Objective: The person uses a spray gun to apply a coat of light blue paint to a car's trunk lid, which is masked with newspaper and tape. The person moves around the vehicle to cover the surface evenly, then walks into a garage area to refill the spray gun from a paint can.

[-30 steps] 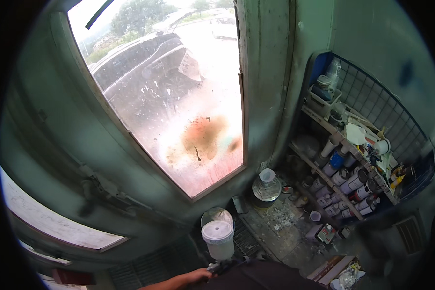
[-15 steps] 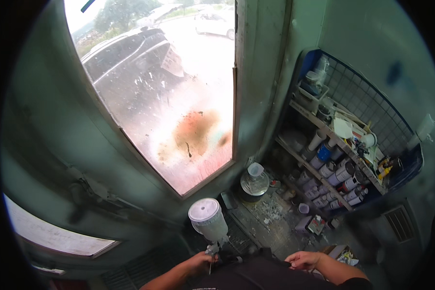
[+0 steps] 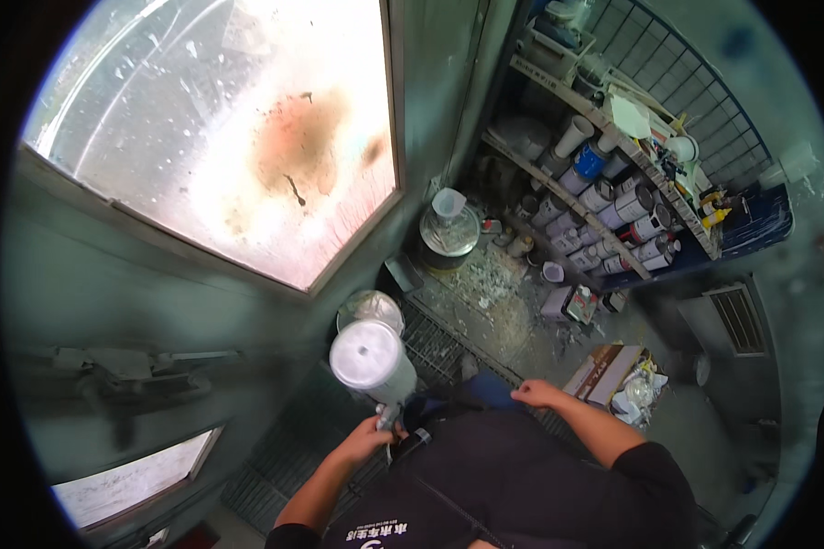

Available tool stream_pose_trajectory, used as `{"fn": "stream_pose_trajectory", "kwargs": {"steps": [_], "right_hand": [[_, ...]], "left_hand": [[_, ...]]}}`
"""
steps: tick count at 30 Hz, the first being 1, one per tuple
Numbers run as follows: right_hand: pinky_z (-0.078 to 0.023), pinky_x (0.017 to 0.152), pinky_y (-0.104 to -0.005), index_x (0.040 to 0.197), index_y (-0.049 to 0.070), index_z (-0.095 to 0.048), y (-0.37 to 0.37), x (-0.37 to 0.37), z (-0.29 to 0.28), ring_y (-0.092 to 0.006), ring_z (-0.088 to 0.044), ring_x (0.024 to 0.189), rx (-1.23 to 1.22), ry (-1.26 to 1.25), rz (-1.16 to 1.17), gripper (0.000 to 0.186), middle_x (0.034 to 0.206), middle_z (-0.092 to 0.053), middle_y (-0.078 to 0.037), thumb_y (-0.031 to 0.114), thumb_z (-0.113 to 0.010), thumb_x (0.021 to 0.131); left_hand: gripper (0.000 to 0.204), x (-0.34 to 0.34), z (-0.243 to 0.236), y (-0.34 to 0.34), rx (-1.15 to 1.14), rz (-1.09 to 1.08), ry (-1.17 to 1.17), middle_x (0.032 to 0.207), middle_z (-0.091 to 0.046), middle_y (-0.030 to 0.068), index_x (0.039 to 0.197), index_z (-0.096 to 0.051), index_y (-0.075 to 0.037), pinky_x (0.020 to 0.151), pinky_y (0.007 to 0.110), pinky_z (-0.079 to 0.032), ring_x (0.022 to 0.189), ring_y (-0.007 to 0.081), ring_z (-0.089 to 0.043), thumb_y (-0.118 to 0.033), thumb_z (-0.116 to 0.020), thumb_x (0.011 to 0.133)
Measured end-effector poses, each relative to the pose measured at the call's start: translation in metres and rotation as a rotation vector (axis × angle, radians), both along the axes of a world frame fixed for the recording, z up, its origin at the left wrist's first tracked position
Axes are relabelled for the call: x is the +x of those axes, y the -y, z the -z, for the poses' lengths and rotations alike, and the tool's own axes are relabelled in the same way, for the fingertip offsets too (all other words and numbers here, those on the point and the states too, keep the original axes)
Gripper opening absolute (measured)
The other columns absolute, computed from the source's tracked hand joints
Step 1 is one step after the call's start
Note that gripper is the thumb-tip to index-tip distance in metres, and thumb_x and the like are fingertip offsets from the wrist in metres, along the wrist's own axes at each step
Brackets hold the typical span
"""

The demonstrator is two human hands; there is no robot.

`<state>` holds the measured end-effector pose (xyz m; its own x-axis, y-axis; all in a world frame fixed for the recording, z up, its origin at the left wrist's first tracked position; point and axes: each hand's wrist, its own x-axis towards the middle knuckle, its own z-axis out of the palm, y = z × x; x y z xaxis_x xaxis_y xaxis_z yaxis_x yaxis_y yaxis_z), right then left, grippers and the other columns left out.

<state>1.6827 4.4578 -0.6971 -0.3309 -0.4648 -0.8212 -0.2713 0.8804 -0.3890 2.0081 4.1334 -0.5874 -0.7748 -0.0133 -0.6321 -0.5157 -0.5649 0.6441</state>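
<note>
My left hand [image 3: 363,439] is wrapped round the grip of a spray gun [image 3: 390,416], held in front of my waist. Its round whitish cup [image 3: 373,359], with a pale lid, stands on top and leans to the left. The fingers are partly hidden behind the gun. My right hand [image 3: 537,393] is closed beside the edge of my black shirt [image 3: 513,457], close to dark blue cloth [image 3: 493,392]. Whatever its fingers may hold is too small to make out.
Behind the cup stands a clear-covered bucket [image 3: 372,309]. A metal can with a cup on it [image 3: 449,236] stands by the window [image 3: 211,156]. Shelves [image 3: 604,197] of paint cans are at the right, with a cardboard box [image 3: 604,375] of rubbish below. Floor grating [image 3: 284,439] lies left.
My view has tipped downward, so the window and shelves sit higher and more of my shirt shows. The spray gun stays in my left hand; my right hand stays closed near the shirt.
</note>
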Motion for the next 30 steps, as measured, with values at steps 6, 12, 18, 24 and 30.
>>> {"fn": "stream_pose_trajectory", "kwargs": {"steps": [6,12,18,24,30], "right_hand": [[-0.052,0.066,-0.0421,0.086,-0.001,-0.069,-0.019,0.008,0.045,-0.0304,-0.067,0.070,0.201,0.037,-0.190,0.053,0.076,-0.069,-0.015,0.051,-0.059,0.090],[-0.047,0.055,-0.0308,0.077,0.004,-0.063,-0.026,-0.035,-0.043,-0.0137,-0.060,0.059,0.115,0.476,0.011,0.035,0.065,-0.060,-0.004,0.031,-0.054,0.097],[-0.048,0.062,-0.0278,0.090,0.004,-0.063,0.033,-0.134,-0.042,-0.0128,-0.060,0.068,-0.444,0.266,0.126,0.027,0.077,-0.062,-0.002,0.028,-0.055,0.099],[-0.037,0.107,-0.0481,0.141,0.002,-0.045,0.184,-0.226,-0.083,-0.0410,-0.046,0.129,-0.954,-0.282,-0.324,0.078,0.142,-0.046,-0.024,0.049,-0.070,0.083],[-0.036,0.108,-0.0526,0.138,-0.001,-0.045,0.214,-0.252,-0.002,-0.0463,-0.042,0.130,-0.920,-0.355,-0.436,0.093,0.145,-0.039,-0.029,0.047,-0.081,0.067]], "left_hand": [[0.015,-0.018,0.022,0.017,-0.231,-0.197,0.061,0.088,-0.064,0.0054,0.089,-0.061,-0.003,0.080,0.031,-0.046,0.084,0.0169,-0.059,-0.008,-0.058,0.076],[0.013,-0.053,0.054,0.023,-0.461,-0.206,0.119,0.076,-0.057,0.0014,0.086,-0.058,-0.004,0.069,0.030,-0.044,0.072,0.0132,-0.054,-0.009,-0.065,0.075],[0.031,-0.152,0.092,-0.026,-0.588,-0.172,0.278,0.082,-0.063,0.0096,0.094,-0.060,-0.001,0.072,0.036,-0.048,0.077,0.0196,-0.059,-0.020,-0.071,0.072],[0.042,-0.266,0.161,-0.100,-0.639,-0.245,0.422,0.089,-0.066,0.0172,0.100,-0.061,0.000,0.079,0.040,-0.050,0.084,0.0304,-0.064,-0.028,-0.073,0.071],[0.046,-0.354,0.239,-0.130,-0.659,-0.368,0.489,0.095,-0.068,0.0206,0.109,-0.060,0.000,0.082,0.042,-0.050,0.091,0.0349,-0.066,-0.028,-0.071,0.074]]}}
